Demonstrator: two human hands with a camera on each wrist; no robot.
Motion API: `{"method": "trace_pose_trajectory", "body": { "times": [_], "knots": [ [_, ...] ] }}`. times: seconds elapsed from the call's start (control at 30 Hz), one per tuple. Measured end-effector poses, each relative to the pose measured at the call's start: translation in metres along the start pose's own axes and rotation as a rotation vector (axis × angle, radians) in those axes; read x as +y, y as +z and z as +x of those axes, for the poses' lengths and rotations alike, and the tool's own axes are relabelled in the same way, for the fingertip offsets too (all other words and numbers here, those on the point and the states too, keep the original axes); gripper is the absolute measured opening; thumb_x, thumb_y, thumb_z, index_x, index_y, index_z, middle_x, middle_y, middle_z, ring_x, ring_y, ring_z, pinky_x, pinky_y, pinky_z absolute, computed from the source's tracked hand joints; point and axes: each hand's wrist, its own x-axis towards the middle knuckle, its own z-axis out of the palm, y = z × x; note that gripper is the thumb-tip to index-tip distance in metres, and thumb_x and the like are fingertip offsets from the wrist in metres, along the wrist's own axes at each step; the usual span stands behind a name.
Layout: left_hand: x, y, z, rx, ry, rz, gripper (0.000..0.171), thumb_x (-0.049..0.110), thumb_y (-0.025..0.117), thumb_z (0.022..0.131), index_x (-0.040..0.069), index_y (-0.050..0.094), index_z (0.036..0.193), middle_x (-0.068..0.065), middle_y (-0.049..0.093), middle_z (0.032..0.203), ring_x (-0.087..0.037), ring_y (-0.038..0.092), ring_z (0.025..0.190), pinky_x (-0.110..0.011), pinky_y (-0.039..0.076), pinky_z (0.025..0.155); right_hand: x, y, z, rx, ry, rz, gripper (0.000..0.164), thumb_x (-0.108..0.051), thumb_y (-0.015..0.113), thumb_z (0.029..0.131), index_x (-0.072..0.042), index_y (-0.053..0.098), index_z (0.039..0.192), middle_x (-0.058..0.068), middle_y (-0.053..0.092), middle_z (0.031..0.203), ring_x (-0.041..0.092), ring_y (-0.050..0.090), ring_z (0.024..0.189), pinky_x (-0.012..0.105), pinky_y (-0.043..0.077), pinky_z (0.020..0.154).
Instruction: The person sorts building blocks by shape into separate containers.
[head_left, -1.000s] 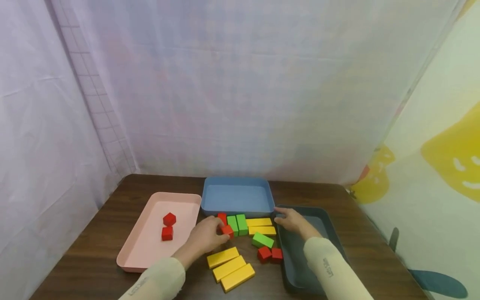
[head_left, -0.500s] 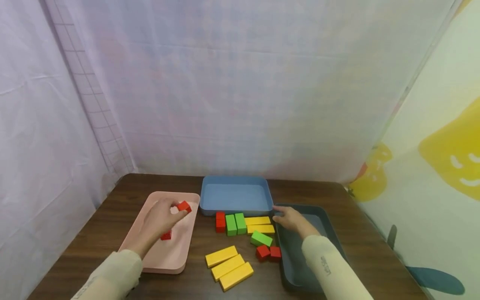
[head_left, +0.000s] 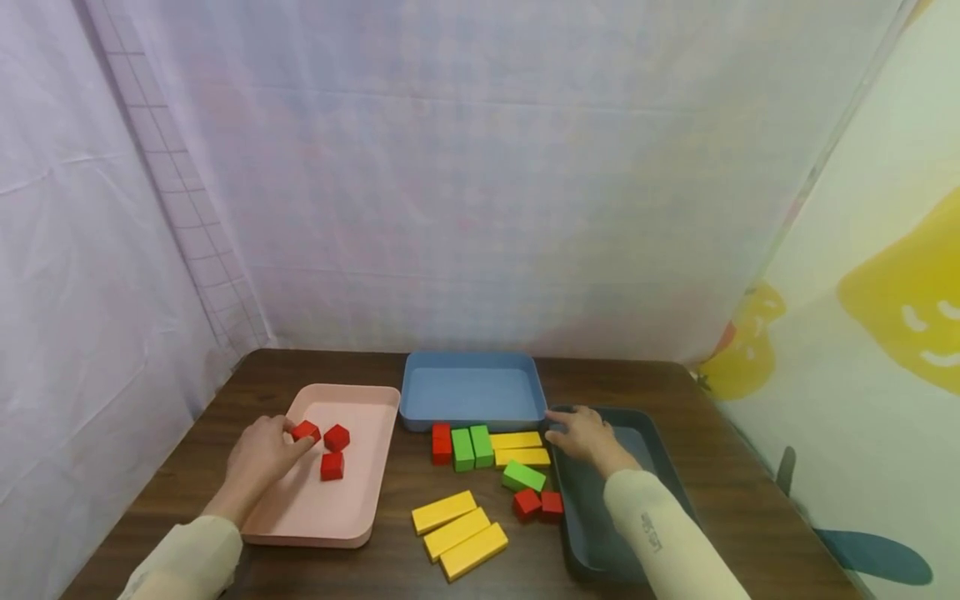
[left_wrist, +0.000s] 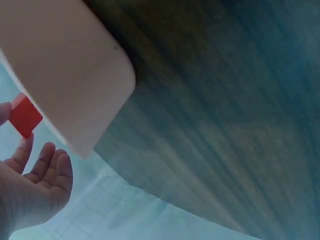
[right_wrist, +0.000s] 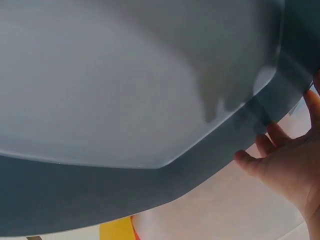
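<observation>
Over the left part of the pink tray point(head_left: 358, 508), my left hand point(head_left: 258, 454) pinches a red cube point(head_left: 306, 431) between thumb and finger. The left wrist view shows this pinched red cube point(left_wrist: 25, 116) with the other fingers loosely bent below it. Two more red cubes lie in the tray, one red cube point(head_left: 337, 437) close to the held one and another red cube point(head_left: 332, 466) nearer the front. My right hand point(head_left: 588, 437) is at the far left corner of the dark tray point(head_left: 603, 533), fingers extended. In the right wrist view its fingertips point(right_wrist: 246, 157) are right at the tray's rim.
A blue tray point(head_left: 472, 392) stands at the back. Before it are red cubes point(head_left: 441, 444), upright green blocks point(head_left: 472, 448) and yellow blocks point(head_left: 519, 450). A tilted green block point(head_left: 522, 477) and red cubes point(head_left: 527, 504) lie beside the dark tray. Several yellow blocks point(head_left: 460, 533) lie in front.
My left hand has carried the red cube from the middle group leftward across into the pink tray's area. The right hand stays at the dark tray's corner.
</observation>
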Motion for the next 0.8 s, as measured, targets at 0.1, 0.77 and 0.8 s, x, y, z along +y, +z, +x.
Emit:
{"method": "trace_pose_trajectory", "body": {
  "times": [0.1,0.77,0.8],
  "knots": [
    [-0.003,0.002,-0.001,-0.016,-0.007,-0.001,0.038,0.031,0.07,0.088,-0.003,0.062,0.103,-0.015,0.056,0.089,-0.031,0.052,0.082,-0.047,0.047,0.072,0.0,0.0,-0.001,0.02,-0.01,0.003,0.05,-0.033,0.06,0.099,-0.016,0.052,0.146,0.033,0.02,0.156,0.055,0.017,0.141,0.071,0.015,0.109],
    [0.002,0.018,-0.007,0.014,-0.062,0.041,0.041,0.028,0.077,0.084,-0.003,0.063,0.107,-0.03,0.051,0.116,-0.045,0.043,0.107,-0.063,0.038,0.092,0.008,0.002,0.001,-0.05,-0.048,0.018,0.052,-0.034,0.051,0.103,-0.017,0.042,0.152,0.031,0.017,0.158,0.053,0.013,0.143,0.072,0.006,0.109],
    [0.002,0.019,-0.007,0.017,-0.065,0.043,0.041,0.027,0.076,0.084,-0.003,0.063,0.108,-0.03,0.051,0.116,-0.045,0.043,0.107,-0.063,0.037,0.093,0.008,0.002,0.001,-0.05,-0.051,0.018,0.052,-0.034,0.051,0.103,-0.017,0.042,0.152,0.032,0.017,0.157,0.054,0.014,0.143,0.073,0.007,0.109]
  ]
}}
